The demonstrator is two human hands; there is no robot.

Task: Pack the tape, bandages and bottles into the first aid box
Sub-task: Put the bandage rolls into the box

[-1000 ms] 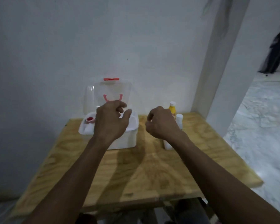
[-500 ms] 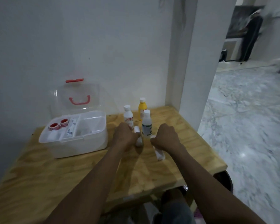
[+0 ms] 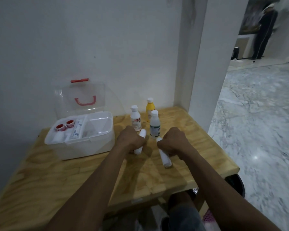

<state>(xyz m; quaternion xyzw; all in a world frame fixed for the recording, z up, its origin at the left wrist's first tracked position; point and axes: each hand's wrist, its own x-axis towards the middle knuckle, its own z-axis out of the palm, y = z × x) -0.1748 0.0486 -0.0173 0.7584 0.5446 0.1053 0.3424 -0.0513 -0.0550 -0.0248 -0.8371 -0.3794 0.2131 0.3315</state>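
The white first aid box point(image 3: 88, 145) stands open at the table's back left, its clear lid point(image 3: 80, 97) upright. Two red tape rolls point(image 3: 65, 126) and a white tube point(image 3: 77, 130) lie in its tray. My left hand point(image 3: 130, 139) is shut on a white bandage roll point(image 3: 141, 135) lying on the table. My right hand point(image 3: 172, 142) is shut on a second white bandage roll point(image 3: 164, 158). Behind my hands stand three bottles: a white one with a red label point(image 3: 135, 120), a yellow one point(image 3: 150, 109) and a white one with a green label point(image 3: 154, 125).
The wooden table point(image 3: 73, 177) stands against a white wall, with a white pillar point(image 3: 207, 64) at its back right corner. Marble floor point(image 3: 257, 130) lies to the right, where a person point(image 3: 264, 29) stands far off. The table's right edge is close to my right forearm.
My hands left the box and came down right onto the two bandage rolls, closing on them. The view swung right, so the box now sits to the left.
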